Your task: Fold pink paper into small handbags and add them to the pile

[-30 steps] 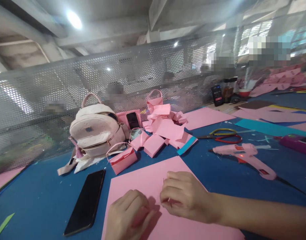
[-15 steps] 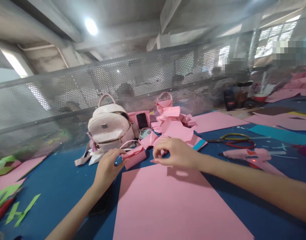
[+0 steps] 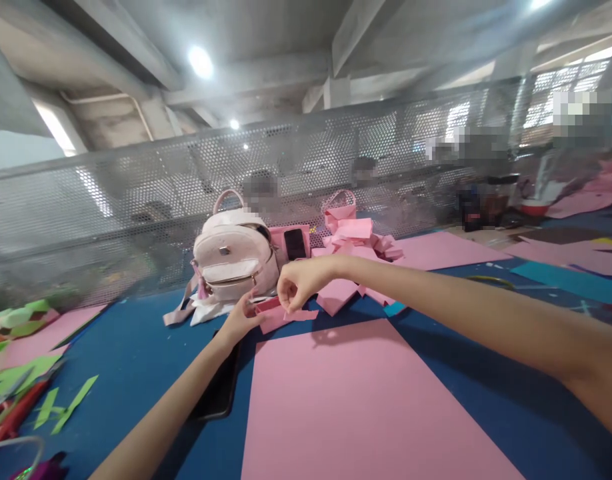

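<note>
Just in front of a white backpack (image 3: pixel 233 250), my left hand (image 3: pixel 242 319) grips the left end of a small pink paper box (image 3: pixel 273 322). Over the box's right part, my right hand (image 3: pixel 303 283) is closed in a pinch on a small strip of pink paper (image 3: pixel 303 315). Its fingers hide part of the box. A large pink sheet (image 3: pixel 361 393) lies flat nearer to me, below both hands.
A dark phone (image 3: pixel 219 387) lies beneath my left forearm. Pink paper pieces (image 3: pixel 353 233) are heaped behind my right hand. Green strips (image 3: pixel 76 403) and red-handled scissors (image 3: pixel 21 413) lie at the left. A blue sheet (image 3: pixel 571 280) is at the right.
My right hand has moved left to the pink box, with the pink strip now visible below its fingers. My right forearm now covers the glue gun and most of the scissors. The view has shifted slightly.
</note>
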Demonstrator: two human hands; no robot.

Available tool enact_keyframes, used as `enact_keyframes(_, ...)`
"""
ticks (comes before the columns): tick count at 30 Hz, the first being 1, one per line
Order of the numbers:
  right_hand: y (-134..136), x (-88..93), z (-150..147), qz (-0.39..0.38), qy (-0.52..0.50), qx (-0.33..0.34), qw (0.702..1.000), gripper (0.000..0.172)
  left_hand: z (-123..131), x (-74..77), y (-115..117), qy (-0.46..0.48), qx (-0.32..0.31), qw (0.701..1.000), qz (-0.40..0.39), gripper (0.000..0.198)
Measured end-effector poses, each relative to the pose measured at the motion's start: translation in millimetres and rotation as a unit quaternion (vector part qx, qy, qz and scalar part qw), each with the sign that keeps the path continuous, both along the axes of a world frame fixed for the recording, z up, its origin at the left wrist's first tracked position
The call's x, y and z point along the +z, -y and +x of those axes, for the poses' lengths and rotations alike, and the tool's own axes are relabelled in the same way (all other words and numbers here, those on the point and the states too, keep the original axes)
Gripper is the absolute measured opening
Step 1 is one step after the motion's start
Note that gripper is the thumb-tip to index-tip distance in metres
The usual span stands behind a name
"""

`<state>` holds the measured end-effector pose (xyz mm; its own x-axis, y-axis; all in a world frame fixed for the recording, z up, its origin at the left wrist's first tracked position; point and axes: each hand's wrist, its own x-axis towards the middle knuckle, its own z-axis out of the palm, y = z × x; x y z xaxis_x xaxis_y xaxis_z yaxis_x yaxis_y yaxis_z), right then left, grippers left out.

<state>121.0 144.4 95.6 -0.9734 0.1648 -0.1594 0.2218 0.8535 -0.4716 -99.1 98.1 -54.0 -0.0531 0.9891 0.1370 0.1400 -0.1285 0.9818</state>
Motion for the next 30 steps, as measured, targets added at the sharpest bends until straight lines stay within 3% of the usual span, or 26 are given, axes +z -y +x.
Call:
enact_keyframes(7, -8, -1.8, -47, 0.000, 0.111, 0.031, 0.993, 0.020, 0, 4.9, 9, 0.036, -0.052, 0.996, -0.064, 0.069)
enact_keyframes(15, 3, -12.7, -93, 0.072, 0.177, 0.068, 0.979, 0.007, 2, 12.5, 21, 0.062, -0.097, 0.990, -0.081, 0.043)
enact_keyframes(22, 3, -16.3, -94, 0.151, 0.192, 0.082, 0.966, 0.020, -5, 13.2, 20, 0.104, -0.128, 0.981, -0.100, 0.038)
enact_keyframes(30, 8, -18.5, -87, 0.244, 0.150, 0.090, 0.954, 0.020, -8, 10.9, 17, 0.122, -0.145, 0.975, -0.119, 0.037)
